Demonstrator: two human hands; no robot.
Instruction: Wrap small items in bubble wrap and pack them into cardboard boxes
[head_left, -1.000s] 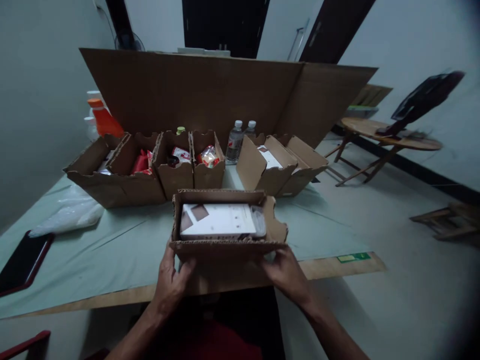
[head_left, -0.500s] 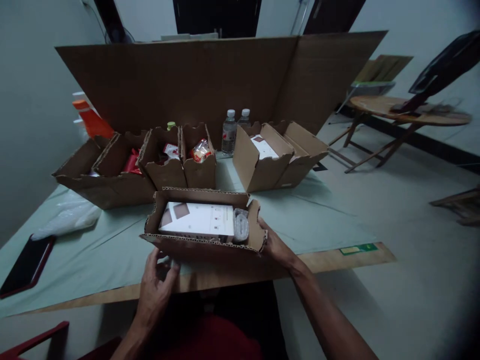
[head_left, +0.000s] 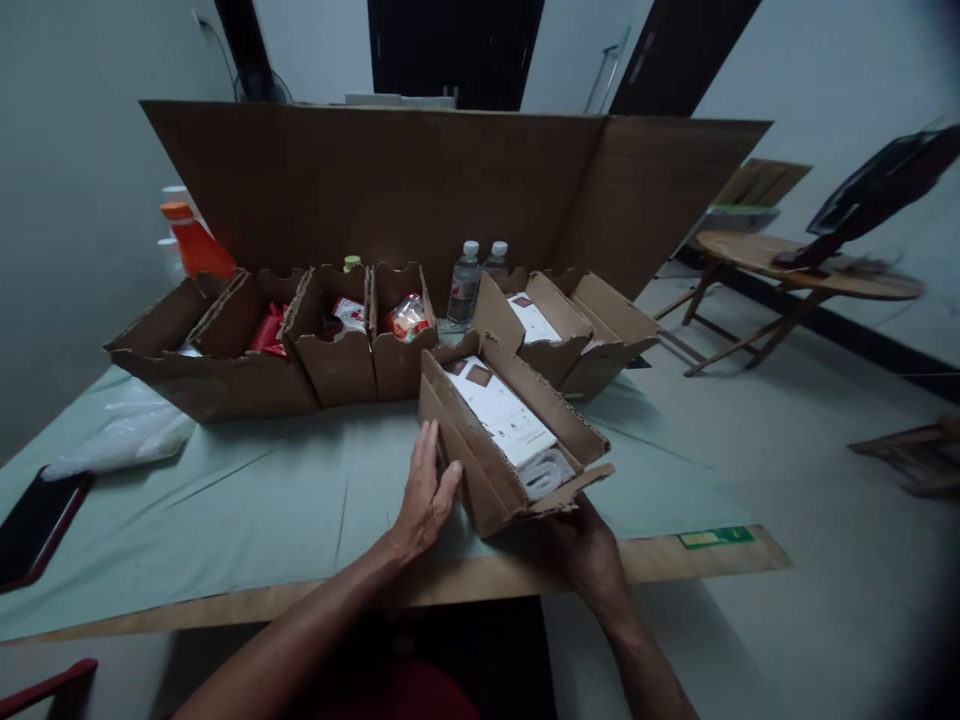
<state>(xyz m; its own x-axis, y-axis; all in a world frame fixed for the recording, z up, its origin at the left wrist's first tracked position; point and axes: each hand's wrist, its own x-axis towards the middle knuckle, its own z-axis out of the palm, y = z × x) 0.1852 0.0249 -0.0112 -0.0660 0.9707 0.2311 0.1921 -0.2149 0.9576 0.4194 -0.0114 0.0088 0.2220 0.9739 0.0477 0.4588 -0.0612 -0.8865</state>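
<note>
Head view shows the cardboard tray (head_left: 501, 440) angled at the table's (head_left: 225, 500) near edge, left hand (head_left: 426, 497) flat against its side, right hand (head_left: 592, 545) gripping underneath: it could tip, spilling the white box (head_left: 499, 412)

The cardboard box (head_left: 510, 440) now lies turned, its long side running from near right to far left instead of straight across, and sits farther in on the table. The left hand (head_left: 427, 495) has come up from below the near edge to lie flat against its left wall. The right hand (head_left: 589, 550) has dropped under its near end.
</note>
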